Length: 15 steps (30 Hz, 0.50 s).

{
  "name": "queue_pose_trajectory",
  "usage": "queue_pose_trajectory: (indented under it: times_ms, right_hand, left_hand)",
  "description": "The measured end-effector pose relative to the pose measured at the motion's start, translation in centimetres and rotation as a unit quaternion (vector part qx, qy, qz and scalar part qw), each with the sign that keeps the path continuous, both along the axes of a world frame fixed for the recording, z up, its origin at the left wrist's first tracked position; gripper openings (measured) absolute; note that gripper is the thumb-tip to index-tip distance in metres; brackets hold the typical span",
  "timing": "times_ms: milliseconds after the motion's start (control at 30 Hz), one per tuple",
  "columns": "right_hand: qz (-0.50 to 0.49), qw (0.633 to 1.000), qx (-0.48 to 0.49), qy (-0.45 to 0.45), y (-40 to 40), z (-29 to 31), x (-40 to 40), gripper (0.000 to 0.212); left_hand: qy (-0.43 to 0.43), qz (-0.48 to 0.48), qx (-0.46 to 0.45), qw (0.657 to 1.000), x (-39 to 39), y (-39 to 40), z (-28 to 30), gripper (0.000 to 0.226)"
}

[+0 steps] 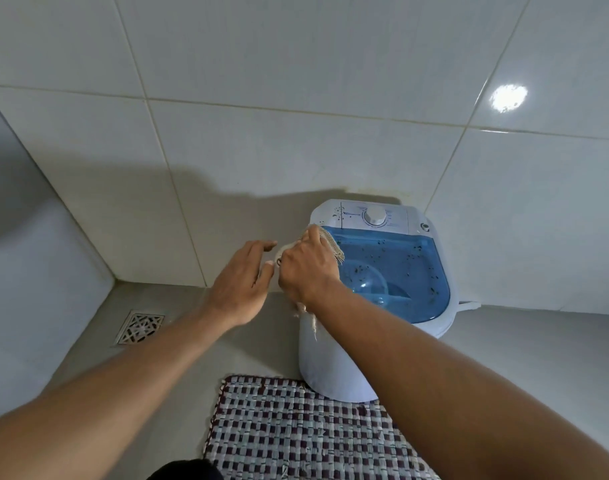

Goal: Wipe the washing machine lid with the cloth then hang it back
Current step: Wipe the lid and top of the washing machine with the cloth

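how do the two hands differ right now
The right hand is closed around the cloth, by the washing machine lid's left edge; the left hand is open and holds nothing. The right hand is over the machine; the left hand is beside it, in front of the wall. Both are bare, backs toward the camera.

Washing machine stands on floor against rear wall, rt of centre. Lid on top; control panel behind lid. Cloth at lid's left-rear corner, under rt hand. Left hand just left of it. Mat in front of machine, touching base. Drain in floor well left, nr side wall.
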State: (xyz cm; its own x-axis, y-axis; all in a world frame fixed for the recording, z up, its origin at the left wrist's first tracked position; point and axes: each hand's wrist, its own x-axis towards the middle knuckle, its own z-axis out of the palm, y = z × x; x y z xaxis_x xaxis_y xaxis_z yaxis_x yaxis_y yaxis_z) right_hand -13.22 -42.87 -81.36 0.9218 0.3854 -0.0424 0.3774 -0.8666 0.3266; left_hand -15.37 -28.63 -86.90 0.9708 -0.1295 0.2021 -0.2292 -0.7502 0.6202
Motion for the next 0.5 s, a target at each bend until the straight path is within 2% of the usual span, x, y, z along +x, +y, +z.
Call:
queue_pose_trajectory:
  times_ms: [167,333,400,433,467,500]
  right_hand:
    - [-0.009,1.0,-0.018,0.0,0.0,0.1,4.1,0.035]
    - [-0.052,0.998,0.029,0.024,-0.6,-0.1,8.4,0.036]
    - [-0.084,0.986,0.132,0.064,-1.1,0.6,9.9,0.033]
    - [-0.115,0.963,0.228,0.086,-1.5,1.0,10.9,0.031]
    - [-0.153,0.92,0.344,0.106,-2.1,1.8,11.6,0.031]
    - [-0.194,0.859,0.459,0.118,-2.7,2.8,12.1,0.033]
  left_hand:
    - [-0.001,0.003,-0.008,1.0,-0.9,-0.6,-0.6,0.05]
    - [-0.008,-0.014,-0.008,1.0,-2.2,-1.3,-1.8,0.051]
    - [-0.008,-0.022,-0.009,1.0,-2.8,-1.8,-2.1,0.049]
    - [-0.006,-0.029,-0.009,1.0,-3.0,-2.1,-2.3,0.049]
    - [-0.007,-0.038,-0.007,0.999,-3.1,-2.3,-2.3,0.051]
    - [-0.012,-0.044,-0.006,0.999,-3.0,-2.6,-2.3,0.052]
